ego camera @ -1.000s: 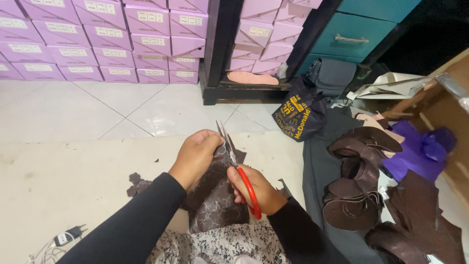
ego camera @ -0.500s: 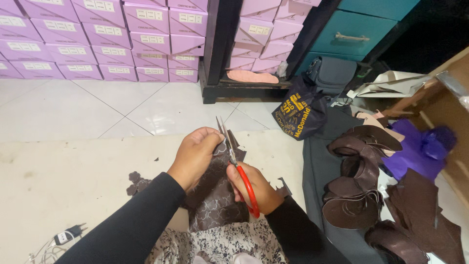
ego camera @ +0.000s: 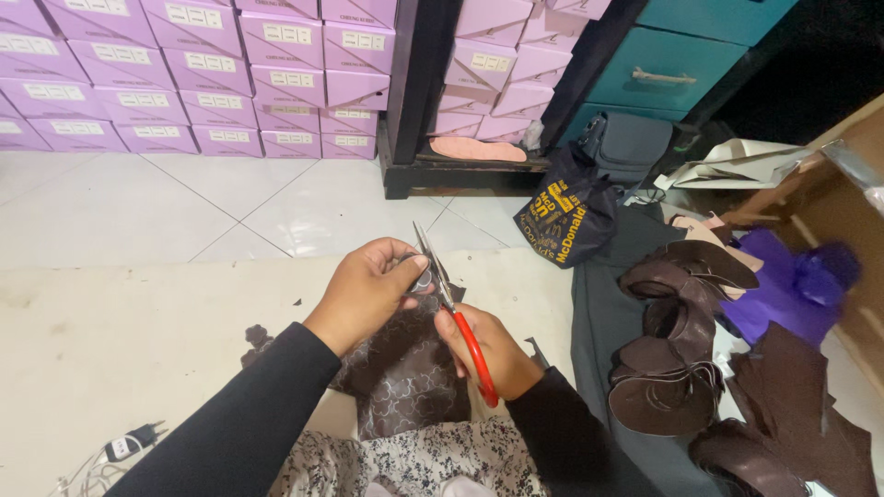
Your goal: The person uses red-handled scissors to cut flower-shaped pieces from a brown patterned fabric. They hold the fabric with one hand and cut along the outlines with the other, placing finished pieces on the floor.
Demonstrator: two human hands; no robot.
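Far left: stacked lilac shoe boxes (ego camera: 138,83) on the tiled floor. Centre: left hand (ego camera: 368,293), grip closed, pinching the top edge of a brown patterned leather piece (ego camera: 405,377) that hangs down over the lap. Just right of it, right hand (ego camera: 493,354), grip wrapped around red-handled scissors (ego camera: 451,308), blades at the pinched edge. Right: cut brown leather shapes (ego camera: 668,387) piled on dark cloth.

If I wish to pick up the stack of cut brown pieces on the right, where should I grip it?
Grip the stack of brown pieces at its rounded lower edge, coming from the near side. The layers lie fanned there, edges together and exposed on the dark cloth, so fingers could probably pinch all of them at once.
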